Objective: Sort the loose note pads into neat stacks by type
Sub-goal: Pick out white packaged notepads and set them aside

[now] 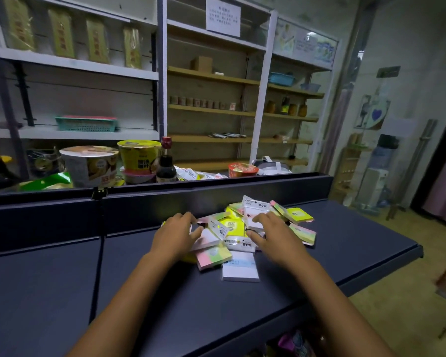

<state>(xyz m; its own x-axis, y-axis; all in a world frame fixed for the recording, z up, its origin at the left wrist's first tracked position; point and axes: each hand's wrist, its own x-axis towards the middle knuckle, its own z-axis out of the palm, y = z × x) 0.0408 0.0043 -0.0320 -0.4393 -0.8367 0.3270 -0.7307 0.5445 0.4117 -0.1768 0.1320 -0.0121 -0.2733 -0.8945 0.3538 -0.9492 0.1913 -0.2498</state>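
The loose note pads [245, 228] lie in one jumbled heap toward the back of the dark tabletop [345, 243], close against the raised ledge behind it. Yellow pads, pastel rainbow pads and white pads in printed wrappers overlap at all angles; nothing is stacked yet. A white pad [240, 270] and a rainbow pad [213, 256] sit at the near edge of the heap.

The left hand [174, 234] rests on the heap's left side, its fingers loosely bent over a pale pad, though whether they actually grip it cannot be told. The right hand [271, 234] lies on the right side with its fingers spread fairly wide over the wrapped pads, apparently pressing rather than pinching.

The main risk is likely sliding: the wrappers look glossy, so pulling one pad from under others may drag neighbours along and scatter them. A yellow pad [299, 215] and another rainbow pad [303, 234] lie on the heap's right flank, toward the tabletop's far-right edge, and a sideways sweep could push them off. Similar-looking colours could also be mixed into the wrong stack.
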